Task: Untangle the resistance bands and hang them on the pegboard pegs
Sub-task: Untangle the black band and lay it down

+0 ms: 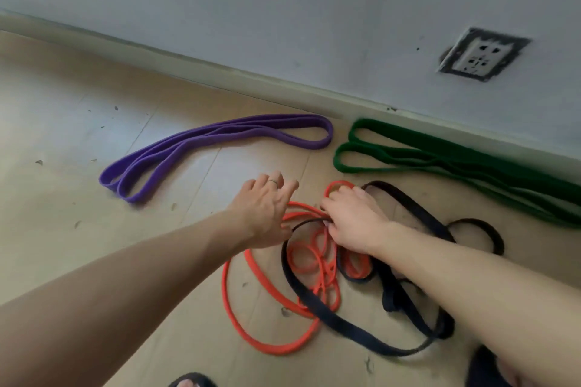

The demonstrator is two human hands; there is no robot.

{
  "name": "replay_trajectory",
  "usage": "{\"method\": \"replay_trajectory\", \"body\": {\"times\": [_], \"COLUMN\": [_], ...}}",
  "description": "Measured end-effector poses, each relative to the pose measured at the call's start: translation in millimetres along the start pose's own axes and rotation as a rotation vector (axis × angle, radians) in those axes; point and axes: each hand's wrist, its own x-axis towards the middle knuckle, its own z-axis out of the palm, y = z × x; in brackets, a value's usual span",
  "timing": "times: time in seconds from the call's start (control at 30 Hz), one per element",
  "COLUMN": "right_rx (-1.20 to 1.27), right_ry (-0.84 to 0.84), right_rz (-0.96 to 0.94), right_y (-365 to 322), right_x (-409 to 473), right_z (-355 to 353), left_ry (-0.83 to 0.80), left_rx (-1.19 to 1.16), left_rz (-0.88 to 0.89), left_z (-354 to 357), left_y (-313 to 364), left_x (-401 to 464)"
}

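An orange band [270, 345] and a black band [339, 320] lie tangled together in loops on the floor in front of me. My right hand [355, 223] reaches into the tangle, its fingers curled round orange strands where they cross the black band. My left hand [267, 210] hovers over the tangle's left edge with fingers spread and a ring on one finger, holding nothing. A purple band [220, 141] lies folded flat to the left. A green band [440, 157] lies folded along the wall to the right. No pegboard is in view.
A grey wall with a baseboard [220, 78] runs diagonally behind the bands. A wall socket [481, 55] sits low on the wall at the right. The floor [78, 135] is tan and dusty. Dark slippers [191, 382] show at the bottom edge.
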Motion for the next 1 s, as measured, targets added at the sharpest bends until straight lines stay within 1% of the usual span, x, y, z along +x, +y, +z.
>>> {"method": "replay_trajectory", "body": {"times": [0.1, 0.17, 0.27, 0.33, 0.4, 0.47, 0.63, 0.7, 0.8, 0.93, 1.0], "right_rx": [0.002, 0.070, 0.253, 0.431, 0.597, 0.751, 1.142, 1.226, 1.348, 1.479, 1.515], "right_ry": [0.008, 0.034, 0.073, 0.069, 0.021, 0.000, 0.126, 0.175, 0.291, 0.391, 0.428], "right_rz": [0.078, 0.113, 0.152, 0.164, 0.129, 0.087, -0.007, -0.051, -0.104, -0.186, -0.203], "right_y": [-6, -8, -10, -11, -15, -20, -39, -46, -54, -63, -65], "right_x": [-20, -37, -68, -93, -121, -152, -232, -261, -298, -333, -341], "right_z": [-8, -25, -65, -98, -135, -171, -244, -264, -281, -288, -286], "left_ry": [-0.062, -0.096, -0.132, -0.126, -0.086, -0.022, 0.170, 0.238, 0.334, 0.383, 0.376], "left_rx": [-0.041, -0.104, -0.296, -0.450, -0.592, -0.672, -0.889, -0.980, -1.020, -1.000, -1.008], "left_rz": [-0.018, -0.046, -0.049, -0.030, 0.006, 0.060, 0.220, 0.282, 0.360, 0.409, 0.425], "left_z": [-2, -9, -35, -61, -89, -117, -174, -192, -214, -224, -224], "left_y": [23, 31, 44, 55, 69, 86, 131, 144, 162, 180, 186], "left_x": [-16, -30, -59, -80, -104, -129, -184, -204, -230, -257, -266]}}
